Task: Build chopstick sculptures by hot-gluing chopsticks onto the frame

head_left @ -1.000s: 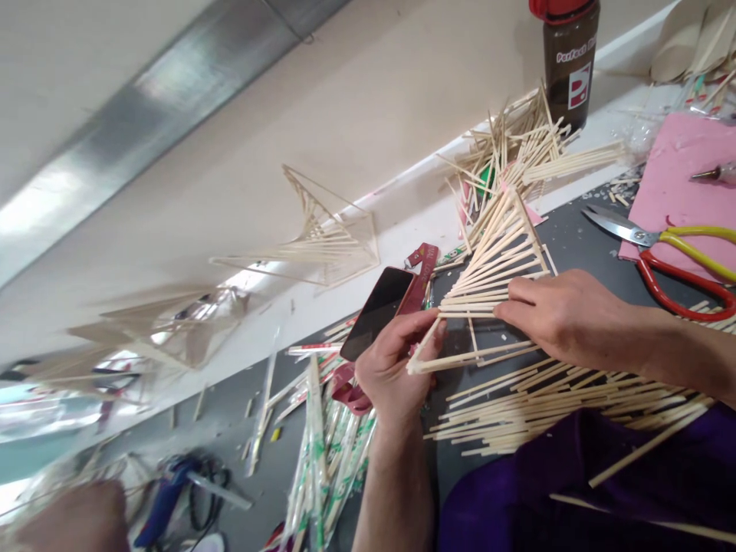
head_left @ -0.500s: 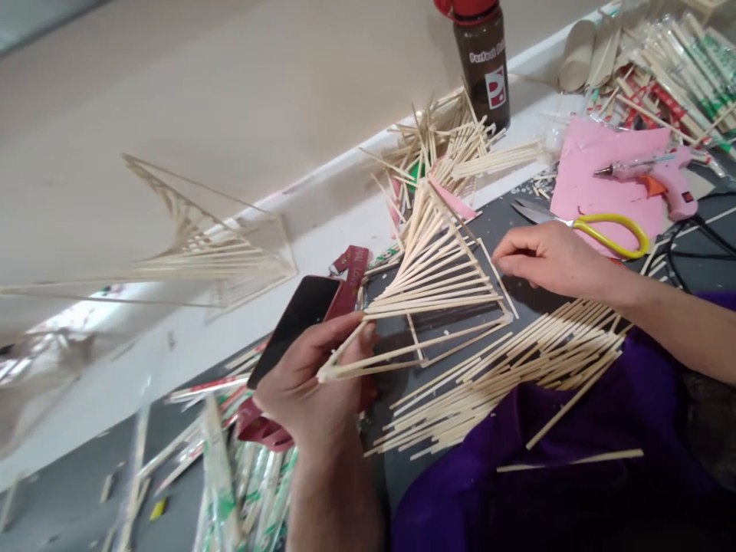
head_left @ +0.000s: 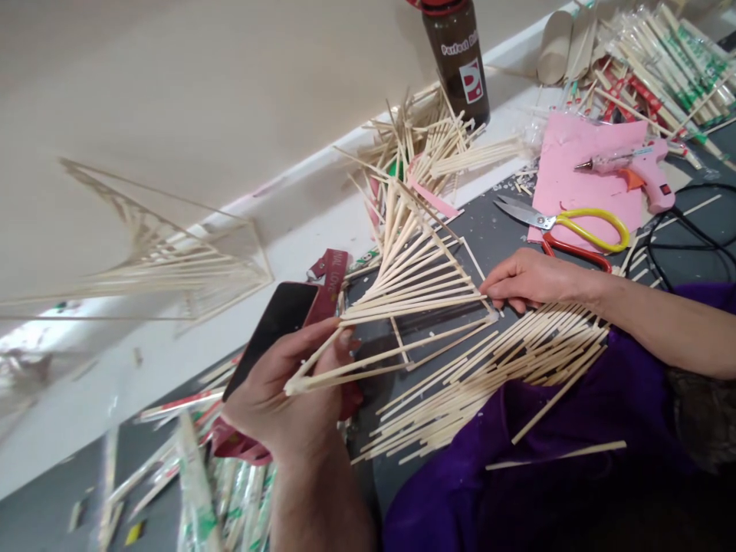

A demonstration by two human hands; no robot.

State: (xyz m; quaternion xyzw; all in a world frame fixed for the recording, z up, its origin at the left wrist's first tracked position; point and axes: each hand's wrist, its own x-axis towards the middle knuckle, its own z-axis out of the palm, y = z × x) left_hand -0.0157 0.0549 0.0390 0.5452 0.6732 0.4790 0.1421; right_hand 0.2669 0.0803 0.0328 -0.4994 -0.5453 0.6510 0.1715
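Note:
My left hand [head_left: 293, 395] grips the near corner of a fan-shaped frame of glued wooden sticks [head_left: 414, 276], thumb over its lowest sticks. My right hand [head_left: 532, 277] rests at the frame's right end, fingers pinched on the ends of the sticks there. The frame stands tilted over the dark table [head_left: 500, 230]. A row of loose sticks [head_left: 506, 368] lies just under my right wrist, partly on purple cloth [head_left: 546, 460] over my lap.
A phone [head_left: 270, 333] in a red case lies behind my left hand. Scissors [head_left: 566, 226], a pink glue gun [head_left: 641, 165] and pink sheet sit at right. A brown bottle [head_left: 457, 57], a stick heap [head_left: 419, 146], a finished stick frame [head_left: 172, 253] and wrapped chopsticks [head_left: 224, 491] surround them.
My right hand came off the frame's middle, reached toward the scissors, then settled at the frame's right end. The view swung right, revealing the glue gun. My left hand kept its grip.

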